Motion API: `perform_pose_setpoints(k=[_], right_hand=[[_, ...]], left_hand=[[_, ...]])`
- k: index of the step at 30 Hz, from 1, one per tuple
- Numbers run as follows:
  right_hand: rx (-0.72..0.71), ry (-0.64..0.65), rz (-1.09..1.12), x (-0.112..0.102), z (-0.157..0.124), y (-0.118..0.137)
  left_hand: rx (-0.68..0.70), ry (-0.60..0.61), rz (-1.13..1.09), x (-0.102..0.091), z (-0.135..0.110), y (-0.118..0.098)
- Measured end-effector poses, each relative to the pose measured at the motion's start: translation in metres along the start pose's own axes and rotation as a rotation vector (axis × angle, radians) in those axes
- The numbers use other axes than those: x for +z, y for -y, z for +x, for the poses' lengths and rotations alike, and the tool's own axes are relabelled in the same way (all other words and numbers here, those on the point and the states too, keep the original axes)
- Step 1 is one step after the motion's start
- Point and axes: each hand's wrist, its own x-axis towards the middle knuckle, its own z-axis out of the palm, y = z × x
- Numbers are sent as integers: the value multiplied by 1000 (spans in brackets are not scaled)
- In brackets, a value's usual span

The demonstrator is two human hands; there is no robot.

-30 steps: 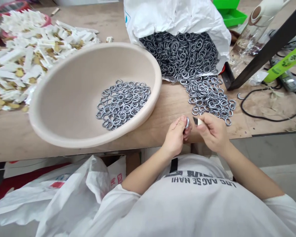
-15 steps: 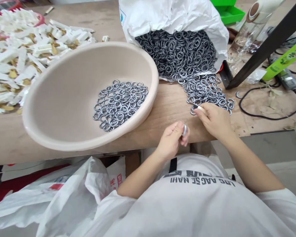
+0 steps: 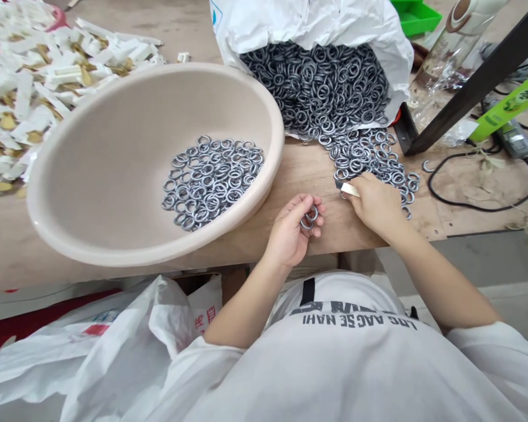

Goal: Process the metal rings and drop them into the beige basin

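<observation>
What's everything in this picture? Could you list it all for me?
Plastic basin: one, beige, on the workbench.
Basin rings: many, silver-grey, inside the basin.
Sack: one, white, lying open behind the basin.
Sack rings: many, dark grey, spilling from the sack.
Loose rings: many, silver-grey, on the bench.
Flat pieces: many, white and gold, heaped left.
Wooden workbench: one, tan, under everything.
Tray: one, green, far right.
Cable: one, black, right.
Plastic bag: one, white, below the bench.
Held rings: a few, silver-grey, in the left hand.
Small piece: one, white, in the right hand.
Left hand: one, beside the basin.
Right hand: one, at the loose rings.
</observation>
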Motion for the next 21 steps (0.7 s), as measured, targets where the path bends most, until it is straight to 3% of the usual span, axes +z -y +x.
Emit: perform_pose_setpoints(k=[5, 7, 10, 13, 16, 21], right_hand=[[51, 26, 928, -6, -20, 14], [95, -55, 1136, 0, -34, 25], [124, -261, 1162, 14, -52, 36], [64, -340, 1010, 25, -63, 38], [-51, -313, 921, 26, -68, 36], [-66, -198, 1101, 14, -63, 32]], left_hand=[[232, 8, 284, 13, 1, 13], [252, 48, 310, 18, -1, 22], [185, 42, 217, 25, -5, 33], [112, 17, 108, 30, -8, 37], [78, 36, 42, 30, -9, 34], [120, 110, 88, 22, -9, 35]])
